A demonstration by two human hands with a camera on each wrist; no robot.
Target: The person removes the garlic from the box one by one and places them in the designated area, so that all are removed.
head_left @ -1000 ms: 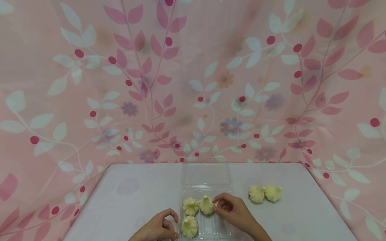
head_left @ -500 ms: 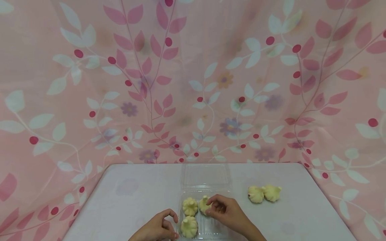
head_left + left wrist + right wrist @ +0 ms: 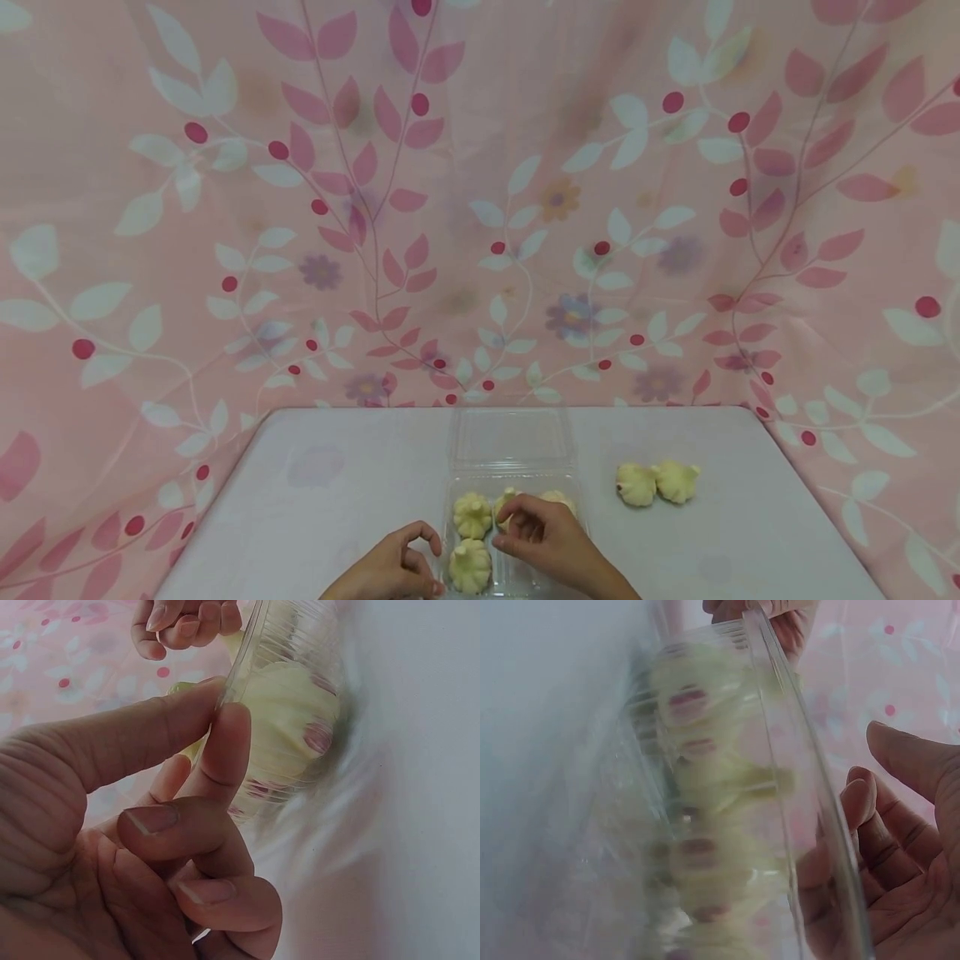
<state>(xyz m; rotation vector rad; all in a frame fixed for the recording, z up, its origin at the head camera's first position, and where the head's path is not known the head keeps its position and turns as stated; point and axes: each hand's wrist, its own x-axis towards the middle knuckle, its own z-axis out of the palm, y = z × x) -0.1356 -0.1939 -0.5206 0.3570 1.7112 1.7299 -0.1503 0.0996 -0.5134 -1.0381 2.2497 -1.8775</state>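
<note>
Left hand (image 3: 392,565), lower centre: thumb and forefinger pinch the clear box (image 3: 447,533) by its rim, same as a moment ago.
Left bulbs, lower centre: a rear bulb (image 3: 472,515) and a front bulb (image 3: 470,568), both inside the box.
Lid (image 3: 512,435), just above: thrown back on the pale table (image 3: 360,475).
Middle bulb (image 3: 506,503): in the box, now mostly covered.
Right hand (image 3: 555,543): has just slid leftward; fingers loosely bent, gripping nothing; whether they touch the middle bulb I can't tell. It blocks the box's front right.
Rear-right bulb (image 3: 557,498): uncovered by that slide, making four boxed.
Loose pair (image 3: 636,485), lower right: unmoved, outside the box.
</note>
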